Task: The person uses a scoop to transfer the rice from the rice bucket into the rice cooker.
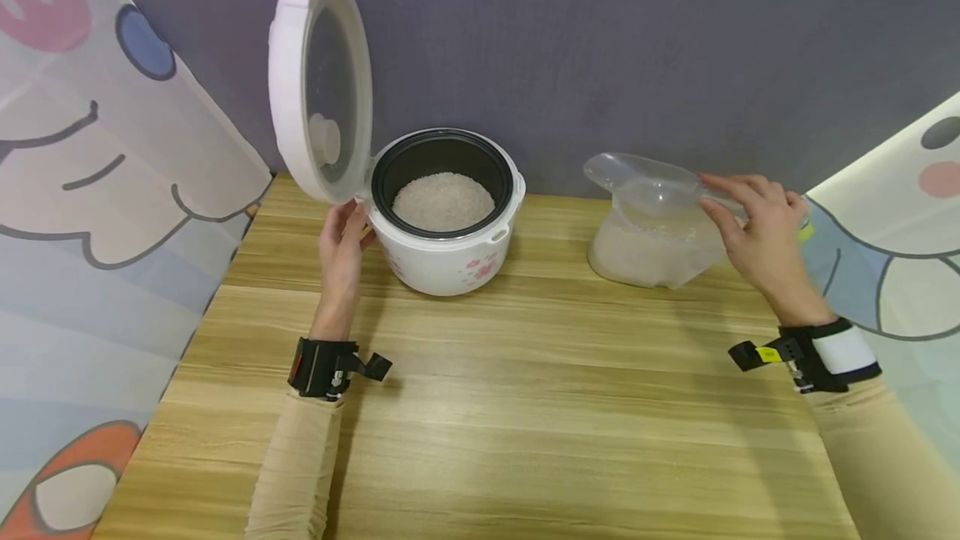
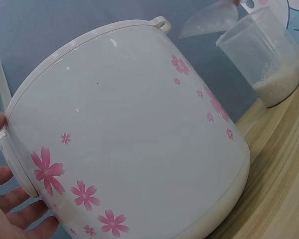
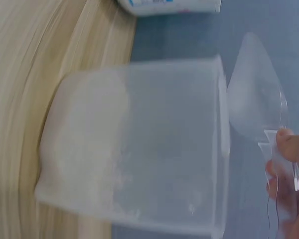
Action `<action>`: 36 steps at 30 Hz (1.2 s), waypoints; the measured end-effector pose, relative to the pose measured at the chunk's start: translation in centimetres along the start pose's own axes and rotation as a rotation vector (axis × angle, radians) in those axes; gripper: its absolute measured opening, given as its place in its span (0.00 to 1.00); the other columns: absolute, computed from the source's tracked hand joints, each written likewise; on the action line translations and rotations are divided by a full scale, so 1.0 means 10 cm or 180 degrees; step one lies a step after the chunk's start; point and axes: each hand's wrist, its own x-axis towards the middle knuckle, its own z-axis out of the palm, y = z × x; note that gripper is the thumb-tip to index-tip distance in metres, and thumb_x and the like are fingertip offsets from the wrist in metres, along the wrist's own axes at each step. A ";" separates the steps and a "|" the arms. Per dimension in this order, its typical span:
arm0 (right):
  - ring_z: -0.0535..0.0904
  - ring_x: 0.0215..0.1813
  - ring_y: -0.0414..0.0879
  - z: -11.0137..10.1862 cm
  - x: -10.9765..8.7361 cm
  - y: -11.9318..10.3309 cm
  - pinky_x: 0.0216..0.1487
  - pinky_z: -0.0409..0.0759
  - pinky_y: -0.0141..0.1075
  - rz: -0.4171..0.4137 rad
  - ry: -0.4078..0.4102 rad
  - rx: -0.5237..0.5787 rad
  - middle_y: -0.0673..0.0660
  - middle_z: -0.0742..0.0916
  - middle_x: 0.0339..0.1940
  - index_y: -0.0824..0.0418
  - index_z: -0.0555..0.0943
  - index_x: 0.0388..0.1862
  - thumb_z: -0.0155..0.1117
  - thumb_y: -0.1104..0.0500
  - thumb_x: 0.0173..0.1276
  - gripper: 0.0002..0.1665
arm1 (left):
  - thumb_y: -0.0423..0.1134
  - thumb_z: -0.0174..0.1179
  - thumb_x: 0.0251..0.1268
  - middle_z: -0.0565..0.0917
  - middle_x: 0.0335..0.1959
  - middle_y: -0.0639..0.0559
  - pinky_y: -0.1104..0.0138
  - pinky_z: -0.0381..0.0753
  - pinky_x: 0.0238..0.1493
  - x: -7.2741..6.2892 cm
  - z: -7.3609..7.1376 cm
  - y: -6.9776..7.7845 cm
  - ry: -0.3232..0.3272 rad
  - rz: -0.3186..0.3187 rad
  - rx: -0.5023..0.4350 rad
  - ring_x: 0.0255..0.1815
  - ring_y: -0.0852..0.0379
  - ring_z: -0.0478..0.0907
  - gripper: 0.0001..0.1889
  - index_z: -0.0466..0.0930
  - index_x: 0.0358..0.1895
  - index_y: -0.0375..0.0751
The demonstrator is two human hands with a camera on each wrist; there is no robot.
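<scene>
A white rice cooker (image 1: 442,265) with pink flowers stands with its lid (image 1: 285,90) raised at the left. White rice (image 1: 444,202) lies in its dark inner pot (image 1: 431,144). My left hand (image 1: 343,244) rests against the cooker's left side below the lid; in the left wrist view its spread fingers (image 2: 27,214) touch that side piece. Farther right stands a translucent plastic container (image 2: 259,50), part filled with rice (image 2: 279,84). My right hand (image 1: 765,227) grips the handle of a clear plastic scoop (image 3: 254,94), whose bowl is over the container's mouth. No rice shows in the scoop.
Everything stands on a wood-grain table (image 1: 525,407), near a grey-purple back wall (image 1: 525,40). Cartoon-printed sheets (image 1: 97,190) hang at both sides. A small yellow-green object (image 1: 806,232) shows partly behind my right hand.
</scene>
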 end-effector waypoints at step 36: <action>0.74 0.49 0.68 -0.42 -0.04 0.45 0.58 0.58 0.70 -0.0819 -0.0970 -0.1074 0.69 0.84 0.46 0.64 0.85 0.52 0.75 0.73 0.57 0.23 | 0.46 0.54 0.81 0.77 0.66 0.50 0.50 0.75 0.70 0.01 0.00 0.01 0.0002 0.0020 -0.0012 0.65 0.54 0.75 0.21 0.74 0.70 0.44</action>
